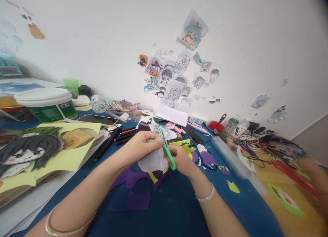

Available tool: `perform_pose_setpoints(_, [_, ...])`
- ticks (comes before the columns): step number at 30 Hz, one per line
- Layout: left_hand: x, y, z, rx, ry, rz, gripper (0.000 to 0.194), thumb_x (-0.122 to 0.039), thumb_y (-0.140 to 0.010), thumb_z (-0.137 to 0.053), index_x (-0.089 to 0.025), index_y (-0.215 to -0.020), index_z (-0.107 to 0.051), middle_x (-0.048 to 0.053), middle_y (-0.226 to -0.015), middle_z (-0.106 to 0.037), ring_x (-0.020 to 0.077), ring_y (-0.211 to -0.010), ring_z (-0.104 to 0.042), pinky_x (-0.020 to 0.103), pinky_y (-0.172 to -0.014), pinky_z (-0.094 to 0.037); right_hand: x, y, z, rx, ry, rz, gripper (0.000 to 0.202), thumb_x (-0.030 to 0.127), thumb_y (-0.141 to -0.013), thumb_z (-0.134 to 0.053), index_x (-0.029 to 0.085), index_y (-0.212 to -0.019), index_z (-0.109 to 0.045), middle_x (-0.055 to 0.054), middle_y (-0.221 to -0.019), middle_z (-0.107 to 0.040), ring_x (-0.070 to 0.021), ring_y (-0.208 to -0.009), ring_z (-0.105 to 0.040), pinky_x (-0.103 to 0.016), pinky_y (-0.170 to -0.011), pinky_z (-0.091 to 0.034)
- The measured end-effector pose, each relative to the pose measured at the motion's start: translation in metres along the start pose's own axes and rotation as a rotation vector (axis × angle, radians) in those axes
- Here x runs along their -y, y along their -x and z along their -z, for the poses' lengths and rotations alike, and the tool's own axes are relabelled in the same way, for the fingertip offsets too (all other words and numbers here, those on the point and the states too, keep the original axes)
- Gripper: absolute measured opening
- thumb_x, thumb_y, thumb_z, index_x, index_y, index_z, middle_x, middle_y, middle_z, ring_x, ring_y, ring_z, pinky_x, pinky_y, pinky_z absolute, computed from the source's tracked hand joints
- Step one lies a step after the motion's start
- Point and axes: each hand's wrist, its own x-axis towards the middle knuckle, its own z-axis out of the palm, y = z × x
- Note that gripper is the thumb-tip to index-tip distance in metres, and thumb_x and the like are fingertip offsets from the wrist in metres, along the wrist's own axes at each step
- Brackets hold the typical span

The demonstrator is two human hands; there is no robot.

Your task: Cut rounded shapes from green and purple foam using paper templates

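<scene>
My left hand (143, 145) pinches a pale, greyish-white cut piece (153, 161) that looks like paper or thin foam. Green-handled scissors (172, 159) are gripped in my right hand (182, 159), their blades pointing up and away, close beside the pale piece. Whether the blades touch its edge I cannot tell. Below both hands lies a purple sheet (135, 199) with rounded cutouts. Yellow-green scraps (188, 146) and a purple scrap (208, 158) rest to the right of my right hand.
Markers (125, 137) and a phone (98, 119) lie to the left, near a white-lidded tub (44, 100). A clear plastic roll (230, 156) and bottles (233, 126) are at the right. Another person's blurred arm (317, 175) shows at the right edge.
</scene>
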Motion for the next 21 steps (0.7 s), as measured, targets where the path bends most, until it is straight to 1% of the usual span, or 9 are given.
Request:
perform_pose_setpoints(2, [-0.002, 0.000, -0.001, 0.001, -0.015, -0.024, 0.028, -0.041, -0.072, -0.051, -0.017, -0.059, -0.051, -0.004, -0.055, -0.045, 0.0094, -0.050, -0.041, 0.019, -0.044, -0.030, 0.002, 0.000, -0.003, -0.025, -0.036, 0.013, 0.016, 0.027, -0.063, -0.060, 0.014, -0.064, -0.051, 0.003, -0.059, -0.042, -0.0088, -0.055, -0.035, -0.020, -0.049, -0.031])
perform_pose_setpoints(4, [-0.002, 0.000, -0.002, -0.014, -0.060, -0.089, 0.029, -0.040, -0.075, -0.047, -0.017, -0.059, -0.050, -0.004, -0.056, -0.043, 0.0098, -0.052, -0.040, 0.020, -0.046, -0.030, 0.003, 0.000, -0.005, -0.059, -0.067, 0.023, 0.020, 0.029, -0.062, -0.063, 0.015, -0.060, -0.048, 0.004, -0.057, -0.041, -0.0094, -0.056, -0.036, -0.021, -0.050, -0.032])
perform_pose_setpoints(7, [0.001, -0.002, -0.005, -0.075, -0.144, -0.220, 0.032, -0.038, -0.079, -0.041, -0.017, -0.055, -0.043, -0.004, -0.057, -0.039, 0.0101, -0.055, -0.039, 0.021, -0.050, -0.030, 0.004, 0.000, -0.007, -0.092, -0.100, 0.038, 0.023, 0.030, -0.062, -0.063, 0.016, -0.056, -0.045, 0.005, -0.053, -0.038, -0.0094, -0.054, -0.036, -0.022, -0.051, -0.034])
perform_pose_setpoints(9, [0.003, -0.003, -0.008, -0.102, -0.173, -0.261, 0.032, -0.036, -0.081, -0.040, -0.017, -0.054, -0.041, -0.004, -0.057, -0.037, 0.0106, -0.056, -0.038, 0.022, -0.052, -0.030, 0.004, 0.000, -0.008, -0.103, -0.106, 0.050, 0.023, 0.029, -0.063, -0.063, 0.016, -0.056, -0.045, 0.005, -0.051, -0.037, -0.0085, -0.051, -0.034, -0.022, -0.051, -0.035])
perform_pose_setpoints(11, [0.004, -0.003, -0.011, -0.117, -0.168, -0.263, 0.032, -0.036, -0.081, -0.039, -0.017, -0.055, -0.041, -0.004, -0.058, -0.038, 0.0110, -0.058, -0.038, 0.022, -0.053, -0.030, 0.004, 0.000, -0.009, -0.116, -0.105, 0.065, 0.021, 0.028, -0.064, -0.062, 0.016, -0.056, -0.046, 0.006, -0.050, -0.038, -0.0079, -0.050, -0.034, -0.022, -0.051, -0.035])
perform_pose_setpoints(15, [0.002, -0.001, -0.016, -0.149, -0.102, -0.245, 0.031, -0.036, -0.081, -0.040, -0.018, -0.056, -0.041, -0.004, -0.057, -0.037, 0.0106, -0.056, -0.037, 0.022, -0.052, -0.029, 0.004, 0.000, -0.010, -0.145, -0.105, 0.086, 0.018, 0.028, -0.062, -0.063, 0.015, -0.060, -0.051, 0.004, -0.055, -0.045, -0.0086, -0.052, -0.038, -0.020, -0.048, -0.034])
perform_pose_setpoints(21, [-0.001, 0.002, -0.023, -0.208, -0.074, -0.242, 0.032, -0.035, -0.082, -0.038, -0.019, -0.055, -0.033, -0.005, -0.056, -0.031, 0.0101, -0.054, -0.032, 0.022, -0.050, -0.026, 0.007, 0.000, -0.012, -0.178, -0.049, 0.145, 0.021, 0.029, -0.063, -0.060, 0.015, -0.054, -0.047, 0.004, -0.052, -0.041, -0.0088, -0.051, -0.037, -0.020, -0.046, -0.033])
